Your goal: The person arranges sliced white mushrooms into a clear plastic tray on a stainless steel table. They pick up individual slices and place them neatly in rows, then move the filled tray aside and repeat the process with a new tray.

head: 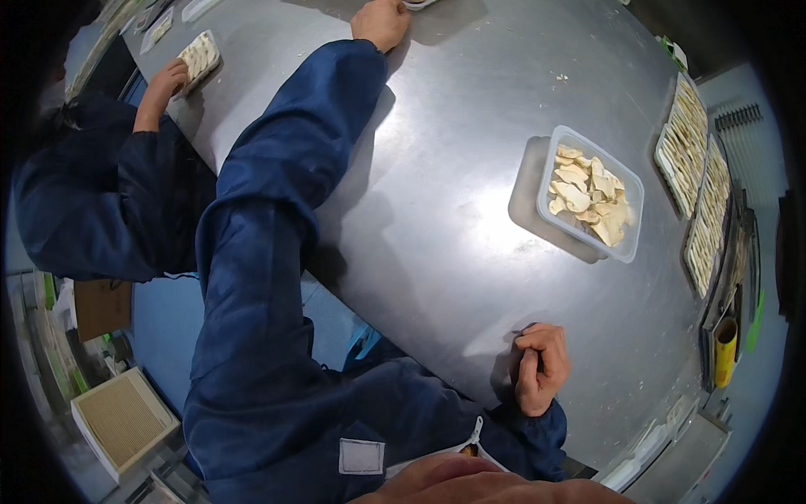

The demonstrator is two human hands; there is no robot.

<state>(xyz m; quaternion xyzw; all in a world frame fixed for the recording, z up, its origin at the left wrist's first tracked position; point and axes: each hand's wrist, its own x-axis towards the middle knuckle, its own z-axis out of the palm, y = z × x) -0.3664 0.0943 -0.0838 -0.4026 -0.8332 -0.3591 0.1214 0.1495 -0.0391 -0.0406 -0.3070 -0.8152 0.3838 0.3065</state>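
My left hand [381, 24] reaches to the top edge of the view, its fingers bent beside a clear plastic container [420, 4] that is mostly cut off; whether they grip its rim cannot be told. My right hand [543, 370] rests near the close edge of the metal table [441, 208], fingers curled in, with nothing visible in them. Beyond it, to the upper right, stands a translucent plastic tub [620, 252] holding pale, thin slices [573, 183], which look like mushroom. Both my arms are in dark blue sleeves.
At the left a co-worker's hand [169, 82] touches a white tray [213, 62] of pale slices. Filled trays [680, 145] line the table's right side, beside a yellow roll [725, 353]. A beige ridged box [126, 422] stands at lower left, below a cardboard piece [101, 309].
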